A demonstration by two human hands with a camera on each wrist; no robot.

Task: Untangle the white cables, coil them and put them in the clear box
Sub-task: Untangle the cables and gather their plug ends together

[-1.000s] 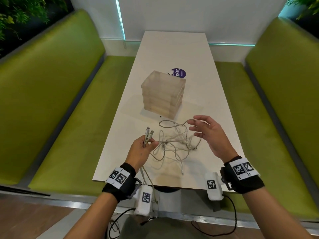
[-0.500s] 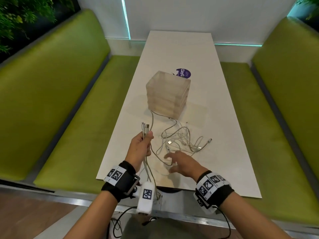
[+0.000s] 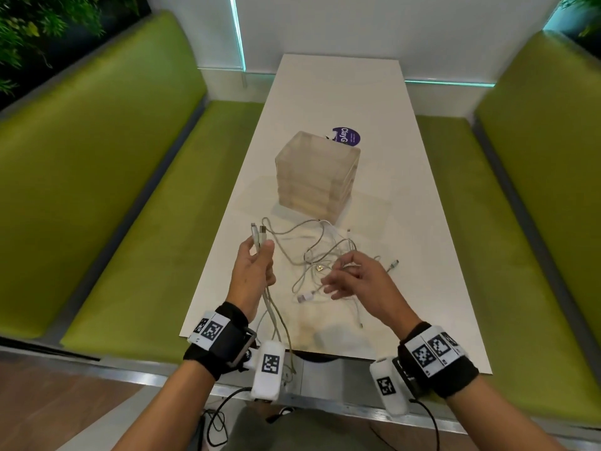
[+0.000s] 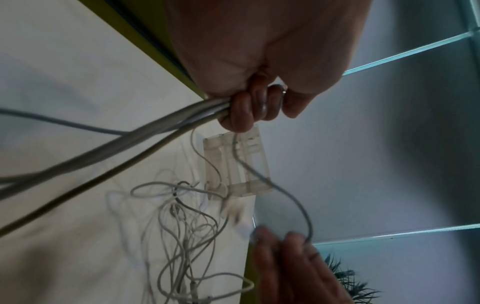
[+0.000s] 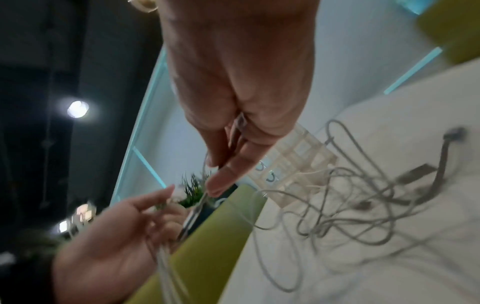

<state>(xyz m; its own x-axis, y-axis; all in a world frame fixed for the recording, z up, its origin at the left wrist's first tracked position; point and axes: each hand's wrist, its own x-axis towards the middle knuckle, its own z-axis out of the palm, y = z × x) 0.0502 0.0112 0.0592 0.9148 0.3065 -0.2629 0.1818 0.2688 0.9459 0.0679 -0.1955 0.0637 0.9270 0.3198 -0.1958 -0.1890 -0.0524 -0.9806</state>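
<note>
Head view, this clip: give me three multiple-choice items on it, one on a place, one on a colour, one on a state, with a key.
1. Where does the clear ribbed plastic box stand?
A. on the white table, beyond the tangle of thin white cables
B. on the green bench
C. on the floor

2. What colour are the padded benches on both sides of the table?
A. grey
B. green
C. blue

3. What is the left hand doing?
A. lying flat on the table
B. pressing on the box
C. gripping a bundle of cable ends, plugs pointing up

Key: 1 A, the box sits mid-table, just past the tangle. 2 B, both cushions are yellow-green. 3 C, the fingers curl round the cables in the left wrist view, while the right hand pinches a strand of the tangle.
</note>
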